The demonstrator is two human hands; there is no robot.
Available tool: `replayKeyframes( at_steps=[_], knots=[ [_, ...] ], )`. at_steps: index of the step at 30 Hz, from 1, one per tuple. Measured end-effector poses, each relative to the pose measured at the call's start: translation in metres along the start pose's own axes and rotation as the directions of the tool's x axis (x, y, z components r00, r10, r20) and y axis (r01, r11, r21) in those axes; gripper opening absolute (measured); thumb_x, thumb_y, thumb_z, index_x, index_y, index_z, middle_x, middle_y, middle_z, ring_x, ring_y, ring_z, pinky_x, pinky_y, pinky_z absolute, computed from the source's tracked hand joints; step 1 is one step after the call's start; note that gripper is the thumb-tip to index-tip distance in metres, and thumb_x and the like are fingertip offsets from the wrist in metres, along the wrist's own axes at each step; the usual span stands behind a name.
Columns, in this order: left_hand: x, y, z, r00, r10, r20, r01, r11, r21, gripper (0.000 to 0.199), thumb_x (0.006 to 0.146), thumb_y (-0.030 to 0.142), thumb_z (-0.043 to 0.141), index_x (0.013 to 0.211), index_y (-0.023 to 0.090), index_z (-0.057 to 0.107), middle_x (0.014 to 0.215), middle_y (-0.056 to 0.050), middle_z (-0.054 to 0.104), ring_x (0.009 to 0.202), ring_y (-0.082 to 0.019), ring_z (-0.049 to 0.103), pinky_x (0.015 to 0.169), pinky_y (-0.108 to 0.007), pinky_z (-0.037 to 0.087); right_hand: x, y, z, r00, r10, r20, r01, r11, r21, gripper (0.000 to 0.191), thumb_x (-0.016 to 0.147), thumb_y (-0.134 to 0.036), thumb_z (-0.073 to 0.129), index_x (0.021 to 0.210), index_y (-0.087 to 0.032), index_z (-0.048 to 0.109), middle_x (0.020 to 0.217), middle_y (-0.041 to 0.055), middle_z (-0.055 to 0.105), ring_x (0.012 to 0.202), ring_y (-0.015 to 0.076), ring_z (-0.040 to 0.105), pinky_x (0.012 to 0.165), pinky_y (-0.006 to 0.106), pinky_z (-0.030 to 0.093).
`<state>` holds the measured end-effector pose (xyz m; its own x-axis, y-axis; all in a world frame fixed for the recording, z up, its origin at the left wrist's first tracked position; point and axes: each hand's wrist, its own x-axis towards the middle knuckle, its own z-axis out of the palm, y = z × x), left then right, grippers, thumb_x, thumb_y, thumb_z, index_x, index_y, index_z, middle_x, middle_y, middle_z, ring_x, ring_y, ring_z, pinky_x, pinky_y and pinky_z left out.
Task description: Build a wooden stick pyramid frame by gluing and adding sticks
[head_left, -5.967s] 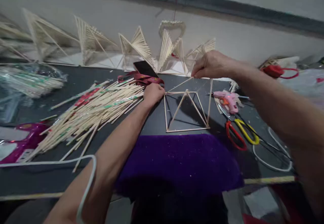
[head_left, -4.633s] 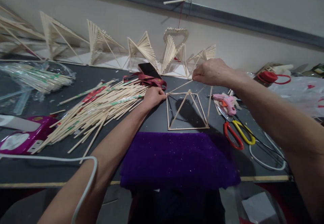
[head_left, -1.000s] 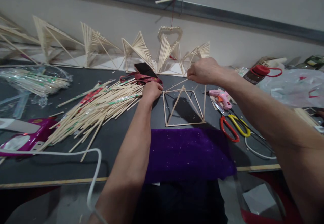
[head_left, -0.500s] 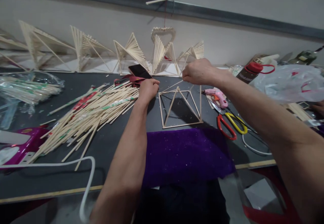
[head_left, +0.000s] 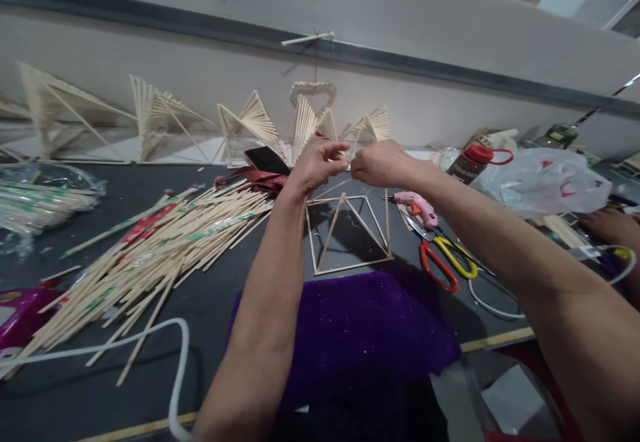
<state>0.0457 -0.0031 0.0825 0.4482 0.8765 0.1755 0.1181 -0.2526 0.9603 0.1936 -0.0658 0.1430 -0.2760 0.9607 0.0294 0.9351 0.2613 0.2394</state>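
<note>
A frame of thin wooden sticks lies on the dark table, with slanted sticks meeting at a point near its far side. Above its far end my left hand is raised, thumb and index finger curved close together; whatever is between them is too small to name. Right beside it, my right hand is closed in a pinch, its fingertips nearly touching those of the left. What it pinches is hidden. A purple cloth lies in front of the frame.
Loose sticks are heaped at left. A pink glue gun, scissors and a red-capped bottle are at right. Finished stick models line the wall. Another person's hand shows at far right.
My left hand has lifted from beside the phone and moved right to meet my right hand. The view has tilted up slightly, and another person's hand shows more at the right.
</note>
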Motion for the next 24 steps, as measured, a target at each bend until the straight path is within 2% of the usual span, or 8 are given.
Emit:
replayKeyframes(
  at_steps=[2, 6, 10, 13, 16, 18, 24],
  knots=[
    [-0.005, 0.001, -0.002, 0.995, -0.047, 0.092, 0.048, 0.999, -0.009, 0.048, 0.065, 0.01, 0.067, 0.112, 0.012, 0.074, 0.087, -0.004, 0.071, 0.057, -0.007, 0.049, 0.047, -0.019, 0.031, 0.0, 0.001, 0.0, 1.0, 0.017, 0.003, -0.017, 1.0, 0.005, 0.019, 0.087, -0.019, 0.058, 0.082, -0.017, 0.075, 0.085, 0.0128, 0.074, 0.082, 0.0274, 0.067, 0.072, 0.037, 0.043],
    [-0.009, -0.002, -0.003, 0.976, -0.089, 0.198, 0.082, 0.996, 0.046, 0.023, 0.063, 0.009, 0.065, 0.083, 0.013, 0.076, 0.065, 0.0, 0.064, 0.054, -0.008, 0.049, 0.047, -0.02, 0.029, 0.003, 0.006, 0.006, 0.999, -0.014, -0.039, 0.016, 0.999, 0.039, 0.019, 0.087, -0.024, 0.058, 0.086, -0.02, 0.076, 0.081, 0.0088, 0.073, 0.081, 0.024, 0.065, 0.072, 0.035, 0.041],
    [-0.005, -0.008, 0.002, 0.983, -0.071, 0.168, 0.062, 0.996, 0.058, 0.007, 0.061, 0.009, 0.065, 0.067, 0.012, 0.07, 0.054, 0.001, 0.056, 0.05, -0.008, 0.046, 0.047, -0.021, 0.029, 0.005, 0.01, 0.01, 0.997, -0.02, -0.075, 0.024, 0.998, 0.052, 0.023, 0.088, -0.031, 0.057, 0.1, -0.024, 0.076, 0.084, 0.0057, 0.073, 0.08, 0.0211, 0.064, 0.071, 0.032, 0.038],
    [-0.003, -0.011, 0.005, 0.985, -0.059, 0.161, 0.052, 0.998, 0.046, 0.004, 0.064, 0.011, 0.067, 0.067, 0.013, 0.069, 0.055, 0.001, 0.057, 0.05, -0.008, 0.048, 0.046, -0.021, 0.029, -0.001, 0.009, 0.008, 0.994, -0.009, -0.105, 0.016, 0.998, 0.061, 0.025, 0.089, -0.03, 0.056, 0.103, -0.023, 0.076, 0.091, 0.0071, 0.074, 0.084, 0.0207, 0.063, 0.071, 0.031, 0.036],
    [-0.003, -0.012, 0.005, 0.982, -0.056, 0.18, 0.05, 0.998, 0.038, 0.005, 0.067, 0.014, 0.069, 0.072, 0.012, 0.071, 0.061, -0.001, 0.061, 0.053, -0.008, 0.052, 0.046, -0.02, 0.032, -0.016, 0.009, 0.006, 0.965, -0.031, -0.26, 0.051, 0.996, 0.072, 0.026, 0.09, -0.026, 0.053, 0.103, -0.022, 0.075, 0.107, 0.0094, 0.072, 0.094, 0.0217, 0.062, 0.073, 0.032, 0.036],
    [-0.003, -0.012, 0.004, 0.983, -0.046, 0.179, 0.035, 0.998, 0.06, 0.006, 0.068, 0.015, 0.069, 0.074, 0.012, 0.071, 0.062, -0.002, 0.062, 0.054, -0.009, 0.052, 0.046, -0.02, 0.034, -0.03, 0.01, 0.006, 0.937, -0.052, -0.345, 0.09, 0.991, 0.095, 0.027, 0.093, -0.027, 0.05, 0.101, -0.021, 0.075, 0.106, 0.0095, 0.072, 0.095, 0.0213, 0.062, 0.073, 0.031, 0.036],
    [-0.003, -0.012, 0.006, 0.988, -0.013, 0.154, -0.008, 0.991, 0.133, 0.007, 0.073, 0.016, 0.068, 0.077, 0.013, 0.072, 0.057, 0.0, 0.058, 0.05, -0.007, 0.047, 0.046, -0.02, 0.03, -0.08, 0.0, 0.017, 0.947, -0.082, -0.309, 0.154, 0.965, 0.214, 0.025, 0.095, -0.028, 0.049, 0.093, -0.021, 0.074, 0.087, 0.0039, 0.073, 0.079, 0.017, 0.064, 0.065, 0.029, 0.038]
  ],
)
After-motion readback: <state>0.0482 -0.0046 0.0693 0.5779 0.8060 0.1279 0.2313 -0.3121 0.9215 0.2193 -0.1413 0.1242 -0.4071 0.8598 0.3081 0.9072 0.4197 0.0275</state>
